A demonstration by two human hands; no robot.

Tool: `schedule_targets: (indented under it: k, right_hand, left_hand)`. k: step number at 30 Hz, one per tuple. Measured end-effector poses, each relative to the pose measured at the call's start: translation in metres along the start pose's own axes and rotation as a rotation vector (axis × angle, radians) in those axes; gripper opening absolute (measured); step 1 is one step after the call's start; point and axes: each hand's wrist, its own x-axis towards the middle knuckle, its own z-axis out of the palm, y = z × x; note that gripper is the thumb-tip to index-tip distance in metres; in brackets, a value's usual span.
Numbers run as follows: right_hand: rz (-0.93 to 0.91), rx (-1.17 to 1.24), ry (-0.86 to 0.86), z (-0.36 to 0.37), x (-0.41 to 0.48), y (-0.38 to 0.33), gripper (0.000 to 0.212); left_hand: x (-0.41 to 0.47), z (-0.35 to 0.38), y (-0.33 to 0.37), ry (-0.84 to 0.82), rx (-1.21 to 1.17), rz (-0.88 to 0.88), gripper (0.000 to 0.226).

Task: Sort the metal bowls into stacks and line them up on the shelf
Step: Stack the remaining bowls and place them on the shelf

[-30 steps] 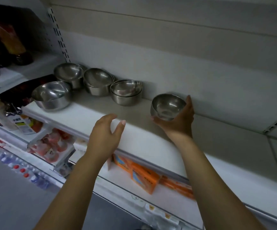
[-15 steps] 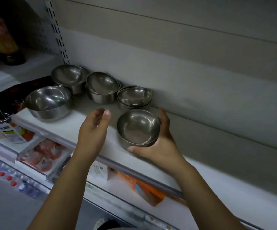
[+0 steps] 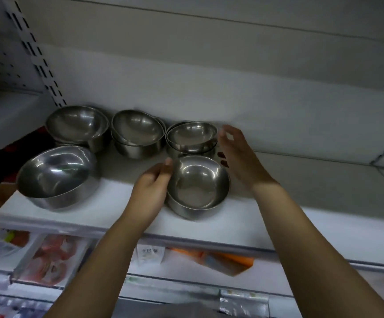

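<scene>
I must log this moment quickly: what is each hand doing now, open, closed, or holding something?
Left hand: open, fingertips touching the front small bowl, not gripping it.
Right hand: open, holding nothing, beside the same bowl.

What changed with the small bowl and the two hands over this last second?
The right hand carried the small bowl leftward from the shelf's bare stretch to the front of the shelf, before the rightmost stack, then let go; it now hovers open. The left hand closed in against its left side. The three back stacks and large front bowl stayed put.
</scene>
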Motion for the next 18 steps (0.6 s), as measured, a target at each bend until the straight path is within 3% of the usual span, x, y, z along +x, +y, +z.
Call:
schedule_targets:
  k: [2, 5, 8, 13, 18]
  right_hand:
    - [0.077, 0.029, 0.014, 0.004, 0.014, -0.010, 0.070]
    - [0.111, 0.032, -0.010, 0.016, 0.021, -0.022, 0.066]
    - [0.109, 0.041, 0.006, 0.023, 0.017, -0.020, 0.062]
    - [0.057, 0.121, 0.044, 0.019, 0.006, -0.023, 0.029]
    - [-0.030, 0.201, 0.073, 0.010, -0.001, -0.031, 0.045]
  left_hand:
    - [0.011, -0.004, 0.006, 0.018, -0.027, -0.032, 0.041]
    - [0.028, -0.005, 0.016, 0.018, -0.031, -0.058, 0.048]
    - [0.036, 0.002, 0.022, -0.022, -0.099, -0.032, 0.031]
    - [0.034, 0.002, 0.021, -0.053, -0.148, 0.073, 0.024]
    - [0.030, -0.005, 0.028, -0.030, -0.156, 0.249, 0.029]
